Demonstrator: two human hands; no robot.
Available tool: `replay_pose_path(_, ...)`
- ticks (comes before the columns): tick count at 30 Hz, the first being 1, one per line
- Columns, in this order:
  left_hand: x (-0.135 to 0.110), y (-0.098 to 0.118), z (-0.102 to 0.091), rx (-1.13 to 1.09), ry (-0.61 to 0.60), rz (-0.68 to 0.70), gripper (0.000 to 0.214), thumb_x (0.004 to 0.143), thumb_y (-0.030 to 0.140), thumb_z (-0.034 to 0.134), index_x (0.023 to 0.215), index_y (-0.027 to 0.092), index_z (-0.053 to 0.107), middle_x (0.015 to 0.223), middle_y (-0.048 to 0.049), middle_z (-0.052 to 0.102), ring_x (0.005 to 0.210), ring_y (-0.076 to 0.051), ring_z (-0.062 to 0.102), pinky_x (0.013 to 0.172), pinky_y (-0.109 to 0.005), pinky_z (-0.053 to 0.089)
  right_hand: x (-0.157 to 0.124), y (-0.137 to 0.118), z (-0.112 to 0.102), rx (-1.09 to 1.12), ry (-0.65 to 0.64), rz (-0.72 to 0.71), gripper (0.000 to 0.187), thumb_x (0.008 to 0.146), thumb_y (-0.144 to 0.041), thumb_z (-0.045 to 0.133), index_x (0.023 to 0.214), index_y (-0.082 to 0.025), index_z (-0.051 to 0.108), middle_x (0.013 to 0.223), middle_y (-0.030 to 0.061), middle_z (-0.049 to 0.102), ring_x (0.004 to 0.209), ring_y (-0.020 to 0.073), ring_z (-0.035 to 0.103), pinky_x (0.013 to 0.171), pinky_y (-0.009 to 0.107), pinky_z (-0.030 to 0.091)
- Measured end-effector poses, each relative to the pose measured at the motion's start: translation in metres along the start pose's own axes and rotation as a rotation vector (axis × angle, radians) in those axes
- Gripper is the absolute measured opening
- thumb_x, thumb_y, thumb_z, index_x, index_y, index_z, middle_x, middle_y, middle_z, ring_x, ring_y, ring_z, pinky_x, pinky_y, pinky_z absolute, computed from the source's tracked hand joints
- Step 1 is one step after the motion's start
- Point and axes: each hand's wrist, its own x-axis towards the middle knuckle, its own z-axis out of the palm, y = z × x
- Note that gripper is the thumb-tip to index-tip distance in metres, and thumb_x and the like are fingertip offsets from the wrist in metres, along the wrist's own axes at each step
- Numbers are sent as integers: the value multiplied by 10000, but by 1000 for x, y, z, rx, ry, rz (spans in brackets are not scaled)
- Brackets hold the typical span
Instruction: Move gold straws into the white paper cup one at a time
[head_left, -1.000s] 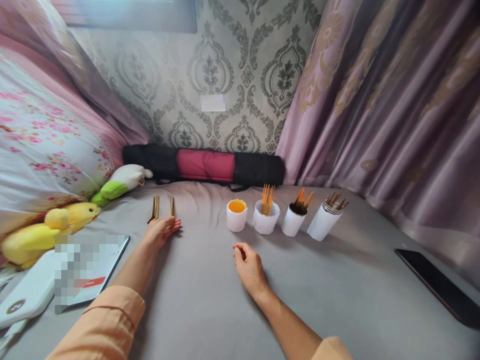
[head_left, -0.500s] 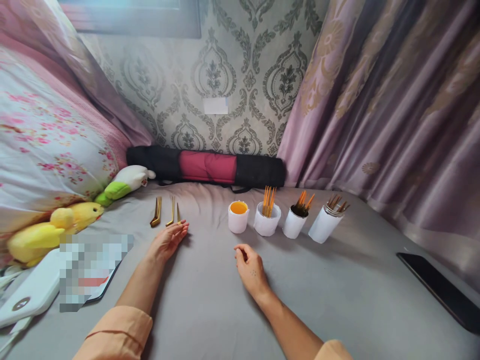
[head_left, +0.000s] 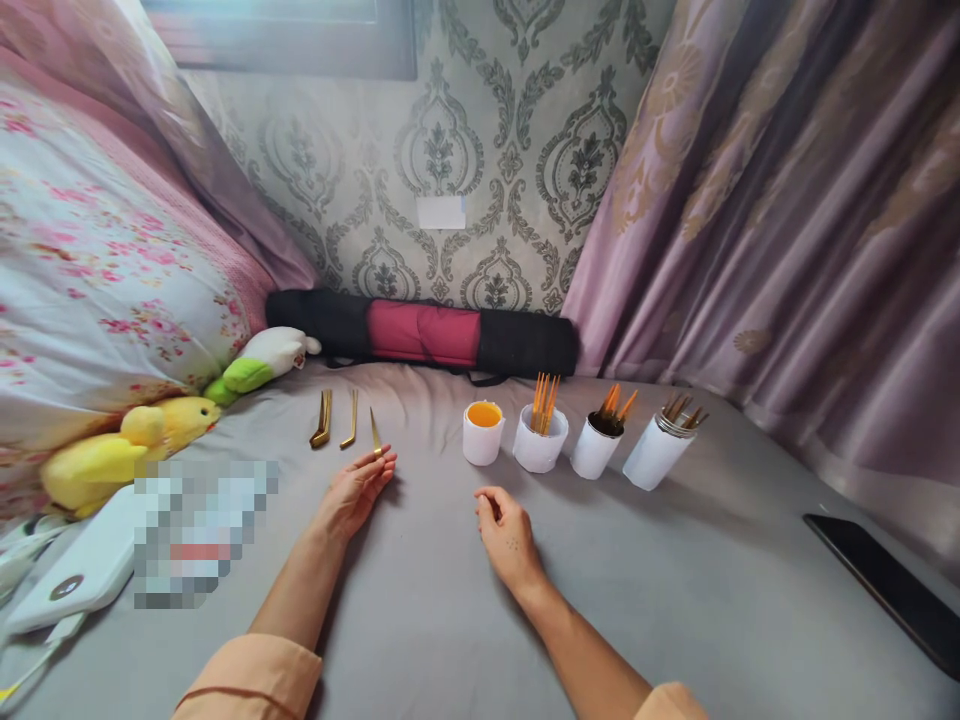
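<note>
My left hand (head_left: 354,492) lies on the grey sheet (head_left: 420,600), its fingertips pinched on the lower end of a thin gold utensil (head_left: 375,433). Two more gold utensils (head_left: 322,420) (head_left: 350,420) lie side by side just left of it. My right hand (head_left: 506,530) rests on the sheet with its fingers curled in and nothing visible in them. Beyond it stands a row of white cups: one with an orange inside (head_left: 482,432), then three holding thin gold and orange sticks (head_left: 540,440) (head_left: 595,447) (head_left: 656,452).
A black and red rolled bag (head_left: 420,335) lies against the patterned wall. Soft toys, yellow (head_left: 112,460) and green-white (head_left: 259,365), sit by the floral pillow at left. A white device (head_left: 71,580) and blurred paper lie lower left. A dark phone (head_left: 885,590) lies at right, under curtains.
My left hand has slid right, away from the two gold utensils, taking a third gold utensil along at its fingertips. The right hand has stayed put. The view has shifted slightly.
</note>
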Motion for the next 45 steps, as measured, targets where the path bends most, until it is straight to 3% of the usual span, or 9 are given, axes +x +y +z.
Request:
replay_pose_path(10, -26, -19, 17, -5, -47, -41, 285, 678, -46, 533, 912, 83, 636, 816, -100, 662, 650, -97, 621, 608, -168, 532, 1, 2, 1, 17, -2, 0, 287, 796, -343, 411, 896, -165, 612, 773, 53, 639, 641, 139, 584, 555, 232, 445)
replay_pose_path(18, -49, -29, 27, -19, -70, -71, 304, 663, -35, 542, 916, 99, 642, 829, -93, 656, 664, -100, 617, 635, -178, 529, 3, 2, 1, 86, -53, 88, 313, 788, -382, 422, 934, -156, 582, 767, 60, 637, 579, 137, 593, 503, 236, 453)
replay_pose_path(35, -87, -42, 36, -41, -74, -113, 254, 676, 39, 603, 912, 108, 664, 802, -99, 656, 648, -108, 604, 634, -201, 515, 3, 0, 1, 169, -74, 117, 310, 747, -329, 454, 956, -130, 568, 818, 95, 650, 618, 154, 617, 523, 252, 473)
replay_pose_path(45, -96, -54, 33, 29, -153, -97, 289, 616, 116, 680, 905, 124, 679, 844, -103, 657, 683, -125, 601, 663, -225, 493, 2, 0, 0, 201, -83, 105, 282, 721, -246, 434, 941, -139, 573, 805, 71, 648, 611, 139, 607, 518, 241, 465)
